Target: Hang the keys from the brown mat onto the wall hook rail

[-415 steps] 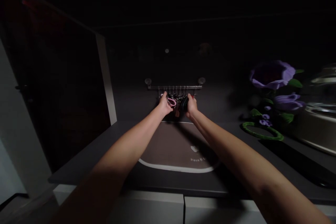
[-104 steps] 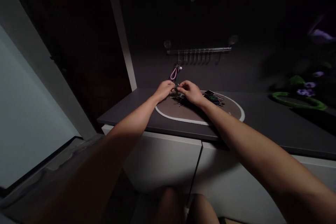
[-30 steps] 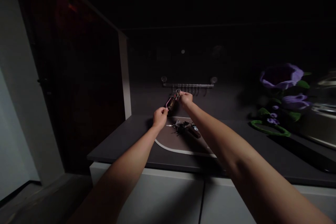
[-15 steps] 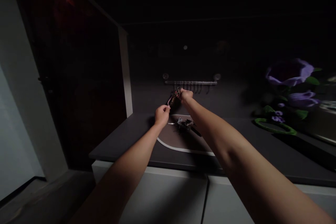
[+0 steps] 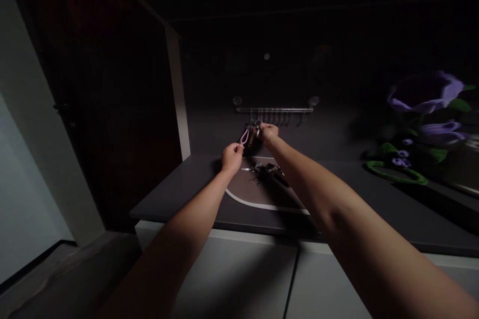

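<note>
Pink-strapped single keyring point(image 5: 251, 134) hangs pinched in the right hand's grip point(image 5: 268, 132), left hand's grip point(image 5: 232, 157) closed just below.

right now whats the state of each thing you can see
right hand: raised, pinching the key bunch's ring below the rail
key bunch: held up above the mat
pink loop strap: hanging from the bunch, lower end at the left hand
left hand: closed on the strap's lower end
key rail: mounted on the wall, most hooks empty
loose keys: heaped on the mat
mat: flat on the counter
cabinet doors: shut
</note>
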Tool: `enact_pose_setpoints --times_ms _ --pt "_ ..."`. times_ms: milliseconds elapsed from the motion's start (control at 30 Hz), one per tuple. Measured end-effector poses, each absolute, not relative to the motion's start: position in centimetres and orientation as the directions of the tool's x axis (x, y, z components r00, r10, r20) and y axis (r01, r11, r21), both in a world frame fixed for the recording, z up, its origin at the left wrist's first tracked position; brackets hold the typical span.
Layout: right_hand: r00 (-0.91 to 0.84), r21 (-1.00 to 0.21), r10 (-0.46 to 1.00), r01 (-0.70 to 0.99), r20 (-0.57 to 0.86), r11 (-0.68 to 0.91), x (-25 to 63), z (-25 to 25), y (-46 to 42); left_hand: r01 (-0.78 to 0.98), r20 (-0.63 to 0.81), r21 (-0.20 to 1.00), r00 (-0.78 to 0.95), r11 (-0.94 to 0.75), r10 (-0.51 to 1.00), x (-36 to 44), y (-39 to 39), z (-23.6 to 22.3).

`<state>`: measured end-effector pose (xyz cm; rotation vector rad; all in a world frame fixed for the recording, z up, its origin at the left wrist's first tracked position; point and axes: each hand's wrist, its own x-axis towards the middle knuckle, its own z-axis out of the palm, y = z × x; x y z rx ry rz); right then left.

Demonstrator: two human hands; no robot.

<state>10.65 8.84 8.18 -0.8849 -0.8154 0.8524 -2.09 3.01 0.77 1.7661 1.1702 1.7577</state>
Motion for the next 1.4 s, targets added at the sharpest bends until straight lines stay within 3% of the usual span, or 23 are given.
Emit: enact_pose_setpoints --times_ms 267,467,633,833,1033,1167,1400 --pt "0.387 -0.916 0.866 -0.109 0.318 0.386 11.6 7.7 9.4 0.31 0.597 0.767 -0.027 -0.561 0.802 -2.0 3.1 0.5" --pt "0.272 -0.949 0.913 -0.006 0.303 0.317 11.9 7.5 7.8 0.342 0.569 0.758 0.071 -0.555 0.82 -1.8 2.5 0.5" --pt "0.311 -0.97 0.92 0.044 0.239 0.237 12.1 6.8 6.6 0.382 0.557 0.729 0.151 -0.568 0.817 -1.7 2.0 0.5" --pt "0.307 -0.951 0.908 0.208 0.286 0.23 12.4 5.7 5.8 0.462 0.56 0.616 0.312 -0.638 0.767 -1.6 1.8 0.3" --pt "0.198 -0.912 0.918 0.305 0.343 0.275 13.4 4.5 3.3 0.609 0.515 0.43 0.441 -0.666 0.735 -1.8 1.4 0.0" --pt "0.101 -0.81 0.899 0.486 0.426 0.329 14.4 3.3 1.3 0.706 0.442 0.305 0.489 -0.639 0.752 -1.5 1.2 0.1" --pt "-0.124 -0.436 0.84 0.809 0.527 0.394 15.9 1.6 -1.4 0.826 0.332 0.129 0.485 -0.549 0.809 0.0 0.7 2.3"
